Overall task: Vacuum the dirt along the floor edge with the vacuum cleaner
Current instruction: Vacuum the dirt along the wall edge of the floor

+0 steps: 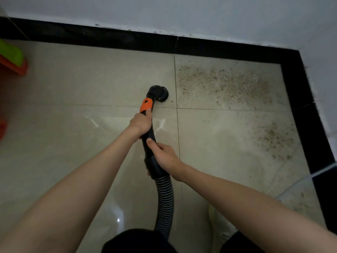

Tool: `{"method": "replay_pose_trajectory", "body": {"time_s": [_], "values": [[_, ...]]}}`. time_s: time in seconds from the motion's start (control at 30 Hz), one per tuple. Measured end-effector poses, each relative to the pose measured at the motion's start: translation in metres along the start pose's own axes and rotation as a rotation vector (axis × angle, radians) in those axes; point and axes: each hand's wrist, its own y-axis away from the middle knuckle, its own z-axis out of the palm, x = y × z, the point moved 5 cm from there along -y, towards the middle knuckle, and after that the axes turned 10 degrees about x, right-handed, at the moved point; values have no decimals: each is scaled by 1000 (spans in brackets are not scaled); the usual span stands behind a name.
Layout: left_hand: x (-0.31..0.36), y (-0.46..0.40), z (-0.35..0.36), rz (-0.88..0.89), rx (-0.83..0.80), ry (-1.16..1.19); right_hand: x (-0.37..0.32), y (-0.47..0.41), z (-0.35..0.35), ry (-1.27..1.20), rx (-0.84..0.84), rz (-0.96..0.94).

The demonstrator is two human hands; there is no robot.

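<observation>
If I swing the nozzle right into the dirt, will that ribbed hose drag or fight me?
Probably little. The ribbed hose already bends in a loose curve, so it likely flexes and follows. The black wand, held by the left hand and right hand, looks rigid. The glossy floor tiles should let the hose slide.

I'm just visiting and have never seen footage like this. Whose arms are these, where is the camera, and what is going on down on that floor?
There is no robot here: a person wears a wide-angle camera on the head, so you look down along their own two bare arms. Both hands grip a black vacuum wand: the left hand holds it just below the orange collar, the right hand lower down, near where the ribbed hose joins. The round nozzle is at the beige tiled floor. Brown dirt is scattered to its right, towards the black skirting in the corner. A green and orange plastic object sits at the left edge; I cannot tell what it is.
</observation>
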Motion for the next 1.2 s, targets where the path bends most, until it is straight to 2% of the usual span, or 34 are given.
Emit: {"method": "replay_pose_trajectory", "body": {"time_s": [0.27, 0.5, 0.67, 0.8, 0.93, 1.03, 1.13, 1.2], "values": [[-1, 37, 35, 27, -46, 22, 36, 22, -17, -68, 56, 14], [-31, 59, 38, 13, 40, 20, 66, 38, -17, -71, -54, -35], [-48, 88, 34, -28, 78, -17, 86, 61, -11, -101, -125, -3], [-45, 107, 52, -9, 50, -40, 108, 69, -23, -128, -115, 19], [-29, 117, 73, 27, 20, -17, 121, 66, -39, -168, -5, -7], [-22, 115, 76, 40, 33, -16, 118, 60, -40, -192, 12, -12], [-30, 110, 67, 9, 101, -4, 115, 53, -34, -168, -56, -37], [-43, 108, 54, -51, 176, 23, 113, 51, -28, -163, -168, -44]]}}
